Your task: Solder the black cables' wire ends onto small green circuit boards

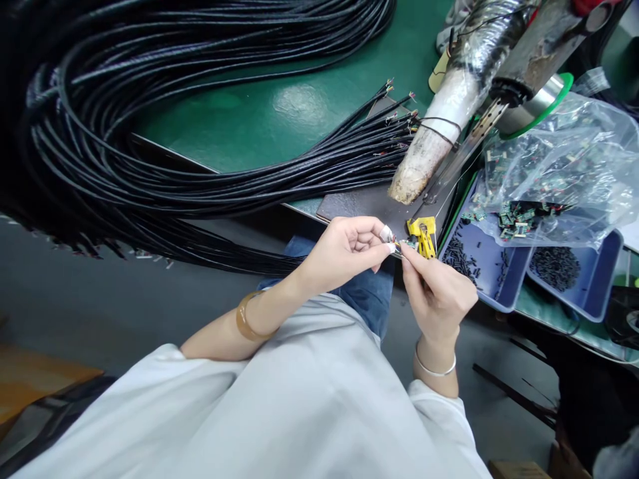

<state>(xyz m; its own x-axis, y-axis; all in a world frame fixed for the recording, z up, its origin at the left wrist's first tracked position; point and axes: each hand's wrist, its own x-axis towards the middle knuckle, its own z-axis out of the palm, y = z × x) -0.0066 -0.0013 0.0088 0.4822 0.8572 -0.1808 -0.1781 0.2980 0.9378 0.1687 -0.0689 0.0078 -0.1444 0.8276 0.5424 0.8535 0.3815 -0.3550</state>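
At the near edge of the bench, my left hand (347, 253) is closed in a pinch on thin colored wires (396, 243); its fingertips have white wraps. Facing it, my right hand (436, 289) pinches a small green circuit board (410, 245) between thumb and forefinger. The wires and the board meet between my fingertips, but I cannot tell whether they are joined. Just behind the board sits a yellow clamp-like holder (424, 234). A soldering iron (482, 130) with a perforated metal barrel slants down above the holder.
Black cables (279, 179) with stripped ends lie across the green bench (309, 106). A whitish pipe (424, 146) hangs over them, near a solder spool (539, 106). On the right are blue trays (514, 286) with black tube pieces and a plastic bag (594, 153) of circuit boards.
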